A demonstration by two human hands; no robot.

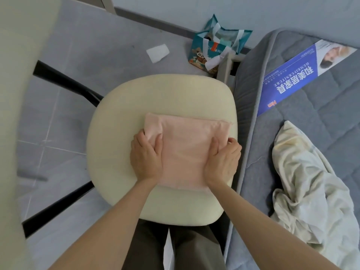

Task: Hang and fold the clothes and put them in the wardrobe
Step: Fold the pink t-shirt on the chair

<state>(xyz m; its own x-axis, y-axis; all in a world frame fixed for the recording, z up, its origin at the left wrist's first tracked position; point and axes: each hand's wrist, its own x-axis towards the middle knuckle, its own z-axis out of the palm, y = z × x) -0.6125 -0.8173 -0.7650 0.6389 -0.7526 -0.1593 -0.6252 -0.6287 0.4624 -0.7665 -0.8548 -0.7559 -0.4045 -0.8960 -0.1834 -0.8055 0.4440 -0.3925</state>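
A folded pink garment [185,147] lies on the cream cushioned seat [161,94] of a chair right below me. My left hand [146,156] grips the garment's left edge, with the thumb on top and the fingers curled under the fold. On the opposite edge my right hand [222,160] holds it the same way. A crumpled cream-white garment [300,182] lies on the grey mattress [321,106] to the right.
The chair's black legs [64,78] reach out to the left over the grey tiled floor. A teal gift bag [216,45] and a white paper scrap [157,52] lie on the floor beyond. A blue label [303,75] sits on the mattress. A pale panel [13,114] fills the left edge.
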